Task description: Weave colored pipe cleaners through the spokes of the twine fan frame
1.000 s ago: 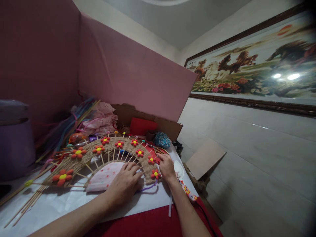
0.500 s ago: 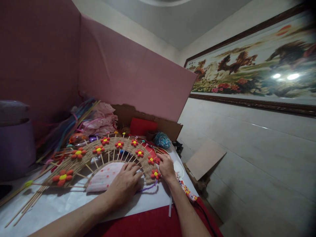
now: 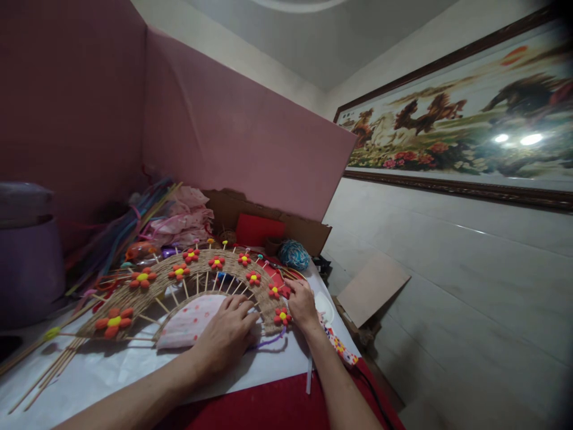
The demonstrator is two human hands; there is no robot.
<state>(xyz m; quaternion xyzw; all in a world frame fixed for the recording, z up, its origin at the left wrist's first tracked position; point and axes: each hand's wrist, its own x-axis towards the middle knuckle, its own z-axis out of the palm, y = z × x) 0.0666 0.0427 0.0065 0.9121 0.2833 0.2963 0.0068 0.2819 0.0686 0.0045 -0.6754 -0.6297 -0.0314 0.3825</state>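
Note:
A half-round fan of thin sticks lies on the white-covered table, with a woven twine band (image 3: pixel 233 257) carrying several red and orange flowers with yellow centres. At its inner part is a white cloth panel (image 3: pixel 192 319) with pink spots. My left hand (image 3: pixel 230 328) rests on the right side of this panel, fingers slightly bent and apart. At the fan's right edge, my right hand (image 3: pixel 302 303) has its fingers curled together beside a red flower (image 3: pixel 282 316). Whatever lies between those fingertips is hidden. A purple fuzzy stem (image 3: pixel 271 341) trails below the band between my hands.
Behind the fan sit a blue yarn ball (image 3: pixel 294 255), a red sheet (image 3: pixel 259 230) and crumpled pink cloth (image 3: pixel 185 209). A purple bin (image 3: pixel 29 269) stands left. A glue gun with a flowered handle (image 3: pixel 342 346) lies right of my right hand, near a clear glue stick (image 3: pixel 308 376).

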